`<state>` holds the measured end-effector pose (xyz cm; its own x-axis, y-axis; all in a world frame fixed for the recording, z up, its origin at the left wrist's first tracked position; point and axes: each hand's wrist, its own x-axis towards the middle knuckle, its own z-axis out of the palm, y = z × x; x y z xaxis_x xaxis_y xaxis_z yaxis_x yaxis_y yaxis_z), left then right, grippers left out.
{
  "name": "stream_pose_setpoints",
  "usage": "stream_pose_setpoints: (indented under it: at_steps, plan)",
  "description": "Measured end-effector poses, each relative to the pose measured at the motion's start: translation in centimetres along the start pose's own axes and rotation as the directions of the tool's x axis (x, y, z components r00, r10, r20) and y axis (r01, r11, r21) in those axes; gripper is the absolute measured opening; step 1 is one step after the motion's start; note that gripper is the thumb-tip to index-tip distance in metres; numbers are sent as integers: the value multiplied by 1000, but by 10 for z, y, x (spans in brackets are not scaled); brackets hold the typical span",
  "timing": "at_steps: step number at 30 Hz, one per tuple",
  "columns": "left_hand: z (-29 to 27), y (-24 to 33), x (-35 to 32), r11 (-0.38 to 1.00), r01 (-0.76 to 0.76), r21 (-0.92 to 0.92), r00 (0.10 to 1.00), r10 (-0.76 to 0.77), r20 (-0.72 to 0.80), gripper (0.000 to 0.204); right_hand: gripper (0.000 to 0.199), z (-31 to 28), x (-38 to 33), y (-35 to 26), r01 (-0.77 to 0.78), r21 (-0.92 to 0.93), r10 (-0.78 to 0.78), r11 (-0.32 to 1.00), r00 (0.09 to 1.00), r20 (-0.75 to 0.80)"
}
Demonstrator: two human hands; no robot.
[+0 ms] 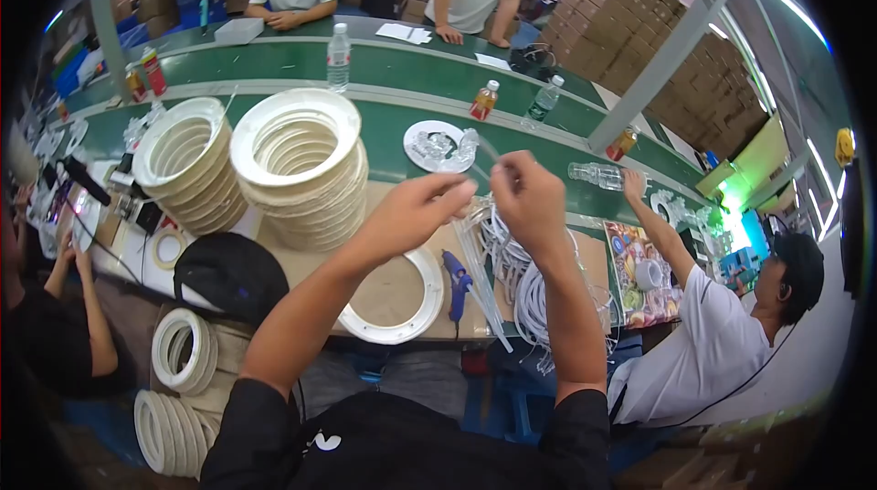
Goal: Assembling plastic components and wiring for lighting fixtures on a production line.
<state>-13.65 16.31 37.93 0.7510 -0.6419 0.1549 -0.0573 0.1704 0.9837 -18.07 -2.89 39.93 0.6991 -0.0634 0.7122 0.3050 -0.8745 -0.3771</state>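
Observation:
Both my hands are raised over the middle of the bench, close together. My left hand has its fingers pinched together; what they hold, if anything, is too small to make out. My right hand is closed, and a blurred thin clear strip sticks out from its fingers toward the far left. Below my left hand lies a flat white ring. A blue glue gun rests right of the ring. Under my right hand are coiled white cables. Beyond both hands, a white plate carries crumpled clear pieces.
Two tall stacks of white rings stand at the left, with a black cap before them. Bottles, including a clear bottle, stand along the green conveyor. A co-worker's arm reaches in from the right toward a lying bottle.

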Motion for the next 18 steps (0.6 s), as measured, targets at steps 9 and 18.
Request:
stream_pose_setpoints:
  at_steps: [9,18]
  plan:
    - [-22,19,-37,993,45,108,988,-60,139,25,22,5,-65,-73,332,33,-333,943,942,48]
    - [-36,91,-134,773,-110,625,993,56,106,22,97,41,-147,-97,-255,486,172,836,963,209]
